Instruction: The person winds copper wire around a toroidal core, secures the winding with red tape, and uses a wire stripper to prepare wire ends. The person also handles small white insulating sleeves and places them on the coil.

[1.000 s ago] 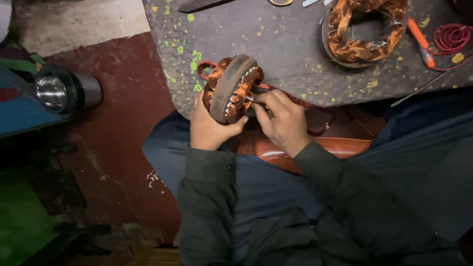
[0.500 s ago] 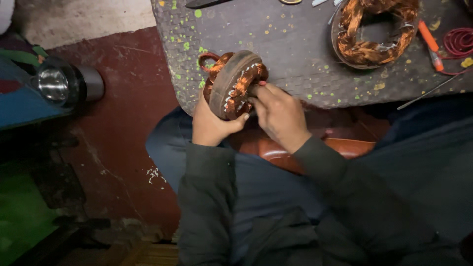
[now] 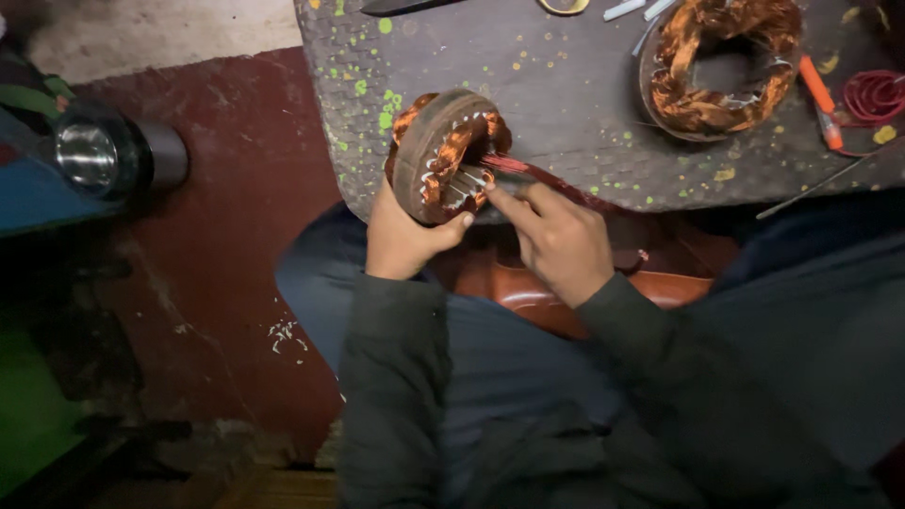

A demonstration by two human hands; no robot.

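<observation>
My left hand (image 3: pixel 401 238) grips a round motor stator (image 3: pixel 436 151) wound with copper wire, held tilted on edge at the front rim of the grey table (image 3: pixel 566 104). My right hand (image 3: pixel 556 236) pinches a thin red strip (image 3: pixel 528 170) whose tip reaches into the stator's slots. White slot liners show between the copper coils. Both forearms are in dark sleeves.
A second copper-wound stator (image 3: pixel 721 66) lies flat at the back right of the table. An orange-handled tool (image 3: pixel 820 104) and a coil of red wire (image 3: pixel 872 94) lie beside it. A shiny metal cylinder (image 3: pixel 113 155) sits at the left over the red floor (image 3: pixel 236 264).
The stator has been turned and tilted slightly in my left hand. My right hand has shifted a little right and now holds the red strip against the slots.
</observation>
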